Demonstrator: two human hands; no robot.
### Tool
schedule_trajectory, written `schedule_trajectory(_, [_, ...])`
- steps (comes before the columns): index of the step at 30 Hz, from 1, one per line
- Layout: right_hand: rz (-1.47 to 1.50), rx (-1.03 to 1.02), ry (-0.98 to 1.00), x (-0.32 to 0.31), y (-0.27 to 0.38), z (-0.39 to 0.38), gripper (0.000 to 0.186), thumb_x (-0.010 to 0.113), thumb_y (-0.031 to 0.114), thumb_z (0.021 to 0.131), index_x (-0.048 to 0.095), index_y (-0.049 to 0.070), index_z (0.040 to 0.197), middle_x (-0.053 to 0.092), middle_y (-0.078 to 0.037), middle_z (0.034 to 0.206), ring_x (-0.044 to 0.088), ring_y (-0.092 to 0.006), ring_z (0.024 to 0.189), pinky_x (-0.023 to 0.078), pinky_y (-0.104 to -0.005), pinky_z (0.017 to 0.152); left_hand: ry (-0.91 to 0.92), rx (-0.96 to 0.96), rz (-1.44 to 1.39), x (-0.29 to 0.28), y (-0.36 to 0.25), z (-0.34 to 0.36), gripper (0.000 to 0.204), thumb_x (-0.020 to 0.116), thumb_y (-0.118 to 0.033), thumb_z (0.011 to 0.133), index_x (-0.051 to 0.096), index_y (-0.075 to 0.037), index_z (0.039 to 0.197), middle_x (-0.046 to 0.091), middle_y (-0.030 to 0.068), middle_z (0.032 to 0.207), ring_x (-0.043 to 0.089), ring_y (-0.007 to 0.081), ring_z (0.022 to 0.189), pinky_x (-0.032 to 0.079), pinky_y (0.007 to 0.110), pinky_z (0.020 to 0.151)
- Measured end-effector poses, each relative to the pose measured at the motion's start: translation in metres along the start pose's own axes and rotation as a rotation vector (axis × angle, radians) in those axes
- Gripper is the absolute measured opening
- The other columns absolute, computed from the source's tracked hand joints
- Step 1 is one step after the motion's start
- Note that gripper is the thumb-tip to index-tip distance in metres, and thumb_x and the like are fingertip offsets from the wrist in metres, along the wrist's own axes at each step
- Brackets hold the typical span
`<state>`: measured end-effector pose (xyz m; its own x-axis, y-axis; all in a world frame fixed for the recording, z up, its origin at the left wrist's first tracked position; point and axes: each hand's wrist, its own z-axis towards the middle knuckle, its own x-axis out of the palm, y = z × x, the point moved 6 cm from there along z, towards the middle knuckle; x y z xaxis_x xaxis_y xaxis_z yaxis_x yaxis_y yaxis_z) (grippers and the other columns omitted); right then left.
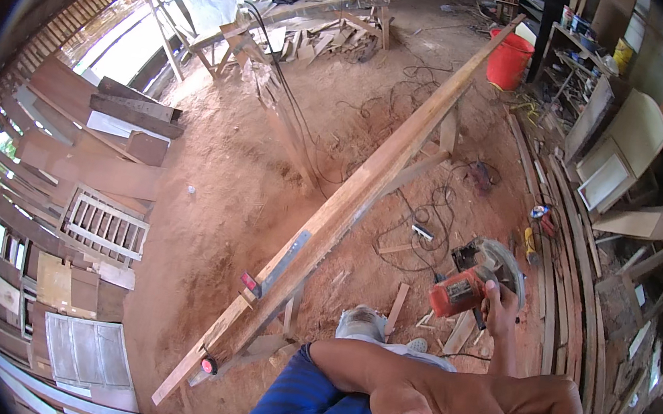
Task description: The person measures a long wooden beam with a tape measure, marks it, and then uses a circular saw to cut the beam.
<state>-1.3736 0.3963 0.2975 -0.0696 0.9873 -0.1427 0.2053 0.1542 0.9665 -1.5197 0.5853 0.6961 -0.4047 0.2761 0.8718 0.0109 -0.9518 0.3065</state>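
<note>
- Right hand [504, 302]: closed around the handle of a circular saw [458, 291], thumb lying along the upper side, forearm rising nearly straight from the person's lap area.
- Left hand [477, 394]: raised high, close under the person's head, reaching across the body toward the right; thumb apart from the fingers, fingers bent and parted, nothing seen in the grasp.
- Position of saw: at the right hand itself, its red motor housing to the left of the fingers and its grey blade guard just beyond them. Relative to the left hand, it lies farther forward and apart. Whether its base touches the ground cannot be told from this position.
- Long timber [388, 172]: runs diagonally from the near left to the far right, raised on wooden supports; it lies to the left of the saw and well apart from both hands.
- On the timber: a flat metal bar [287, 257] with a red-and-dark piece [251, 283] at its near end; a round red-and-black item [208, 365] sits nearer its close end.
- Dirt floor [222, 171]: dark cords [436, 214] lie looped between timber and saw; a yellow-bodied tool [532, 246] lies to the saw's right.
- Farther off: a red bucket [510, 64] stands by the timber's far end; a cluttered bench [345, 0] stands to the left of it.
</note>
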Motion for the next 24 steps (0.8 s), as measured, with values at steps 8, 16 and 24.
schedule_trajectory(8, [0.012, 0.050, 0.007, 0.018, 0.000, 0.076, 0.045, 0.063, 0.045, 0.102, 0.064, 0.004, 0.083, 0.053, 0.001, 0.061, 0.045, -0.0067, 0.049, 0.034, -0.0261, 0.046, 0.512, -0.334, 0.269, -0.083, -0.015, 0.063, 0.083, 0.033, -0.062, 0.098, 0.072, 0.006, 0.123, 0.060, 0.0232, 0.120, 0.056, 0.0291, 0.103, 0.044, 0.038, 0.091])
schedule_trajectory(16, [-0.082, 0.030, -0.090, 0.045, 0.015, 0.178, 0.045, 0.063, 0.046, 0.102, 0.061, 0.005, 0.082, 0.052, 0.000, 0.059, 0.045, -0.0085, 0.044, 0.033, -0.0261, 0.040, 0.341, -0.585, 0.065, -0.105, -0.101, 0.202, 0.085, 0.032, -0.063, 0.099, 0.071, 0.007, 0.124, 0.059, 0.0240, 0.122, 0.056, 0.0265, 0.100, 0.044, 0.034, 0.088])
schedule_trajectory(24, [-0.072, 0.096, -0.174, 0.074, 0.055, 0.265, 0.045, 0.065, 0.047, 0.100, 0.062, 0.005, 0.082, 0.053, 0.000, 0.060, 0.048, -0.0079, 0.047, 0.036, -0.0256, 0.042, 0.790, -0.613, 0.164, -0.153, -0.148, 0.322, 0.082, 0.030, -0.062, 0.102, 0.058, 0.004, 0.141, 0.045, 0.0240, 0.142, 0.051, 0.0304, 0.111, 0.040, 0.038, 0.098])
